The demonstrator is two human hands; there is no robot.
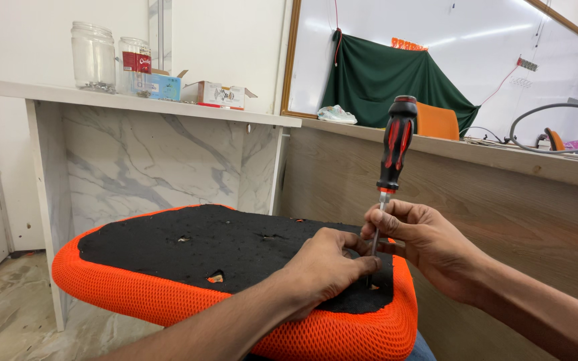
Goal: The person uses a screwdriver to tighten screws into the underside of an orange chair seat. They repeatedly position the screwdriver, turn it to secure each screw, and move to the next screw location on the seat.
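Observation:
An orange mesh chair seat (168, 294) lies upside down in front of me, its black underside (235, 247) facing up with several small holes. A screwdriver (396, 144) with a black and red handle stands upright at the seat's near right corner, tip down in the black surface. My right hand (429, 244) pinches its metal shaft low down. My left hand (326, 267) rests on the black surface with its fingertips at the shaft's base. No hand is on the handle.
A marble-patterned counter (142, 157) stands behind the seat, with glass jars (93, 57) and small boxes (215, 93) on top. To the right runs a wooden ledge (490, 174) with cables, under a whiteboard with a green cloth (389, 83).

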